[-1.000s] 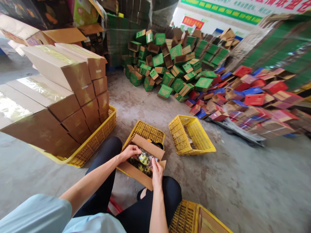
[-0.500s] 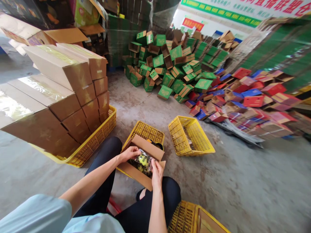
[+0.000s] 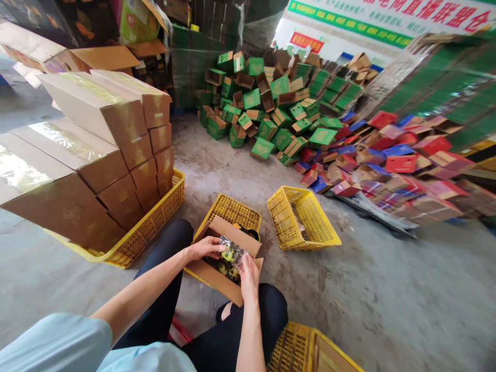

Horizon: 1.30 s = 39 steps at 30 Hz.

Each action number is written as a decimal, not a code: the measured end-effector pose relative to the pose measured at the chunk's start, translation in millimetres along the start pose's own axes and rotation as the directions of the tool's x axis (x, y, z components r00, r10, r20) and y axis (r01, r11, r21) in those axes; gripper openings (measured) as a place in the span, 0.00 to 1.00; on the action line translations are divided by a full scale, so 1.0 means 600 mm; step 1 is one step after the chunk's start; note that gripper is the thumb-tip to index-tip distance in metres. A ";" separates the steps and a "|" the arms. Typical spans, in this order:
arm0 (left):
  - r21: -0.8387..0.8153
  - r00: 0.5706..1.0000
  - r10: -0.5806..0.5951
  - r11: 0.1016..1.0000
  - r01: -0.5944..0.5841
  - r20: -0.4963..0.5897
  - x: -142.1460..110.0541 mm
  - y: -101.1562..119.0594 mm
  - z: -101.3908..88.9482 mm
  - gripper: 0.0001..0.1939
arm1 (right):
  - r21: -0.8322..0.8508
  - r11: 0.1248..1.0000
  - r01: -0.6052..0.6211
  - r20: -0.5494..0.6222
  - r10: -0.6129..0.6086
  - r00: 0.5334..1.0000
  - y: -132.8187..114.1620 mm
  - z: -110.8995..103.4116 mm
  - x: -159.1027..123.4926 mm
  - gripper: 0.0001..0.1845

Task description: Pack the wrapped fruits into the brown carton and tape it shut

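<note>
An open brown cardboard box (image 3: 212, 275) rests across my lap and on a yellow crate (image 3: 231, 210). Over its opening both hands grip a small clear plastic packet (image 3: 231, 253) with something yellow and dark inside. My left hand (image 3: 204, 247) pinches the packet's left end. My right hand (image 3: 249, 272) is closed on its right end. More dark and yellow packets lie inside the box below.
A stack of taped brown cartons (image 3: 89, 150) fills a yellow crate (image 3: 155, 225) at left. Another yellow crate (image 3: 300, 217) lies on the concrete floor ahead, a third (image 3: 310, 351) by my right knee. Piles of green (image 3: 271, 103) and red-blue small boxes (image 3: 387, 160) lie beyond.
The packet has risen slightly above the box between my hands. The view shifted a little to the left.
</note>
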<state>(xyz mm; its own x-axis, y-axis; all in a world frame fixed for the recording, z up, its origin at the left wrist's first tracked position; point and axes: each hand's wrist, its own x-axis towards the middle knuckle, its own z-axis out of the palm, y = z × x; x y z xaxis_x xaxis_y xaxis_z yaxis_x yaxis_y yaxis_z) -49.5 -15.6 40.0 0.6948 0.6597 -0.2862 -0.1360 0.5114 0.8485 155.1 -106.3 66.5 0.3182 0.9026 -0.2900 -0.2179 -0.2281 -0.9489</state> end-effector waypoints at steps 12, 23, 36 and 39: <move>-0.033 0.998 -0.014 0.999 0.012 -0.056 0.005 -0.010 0.003 0.37 | -0.021 0.999 -0.033 0.070 0.034 0.997 0.019 -0.005 0.007 0.26; -0.047 0.997 0.068 0.996 -0.069 -0.030 0.008 -0.019 -0.003 0.43 | 0.011 1.000 -0.027 0.044 0.027 0.999 0.024 -0.010 0.004 0.55; -0.056 0.999 -0.040 0.998 0.038 -0.033 0.007 -0.009 0.001 0.38 | -0.119 0.993 0.022 -0.018 -0.024 1.000 0.044 -0.024 0.023 0.32; -0.090 1.000 -0.023 0.996 0.023 -0.004 0.003 -0.007 0.004 0.42 | -0.096 0.995 0.008 -0.082 -0.016 0.997 0.039 -0.023 0.021 0.32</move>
<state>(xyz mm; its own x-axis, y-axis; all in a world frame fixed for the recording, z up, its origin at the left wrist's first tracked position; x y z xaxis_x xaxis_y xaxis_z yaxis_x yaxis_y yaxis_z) -46.0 -17.8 36.6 0.6946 0.6503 -0.3077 -0.1836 0.5738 0.7981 166.9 -105.5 38.6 0.3962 0.8731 -0.2840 -0.1255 -0.2550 -0.9588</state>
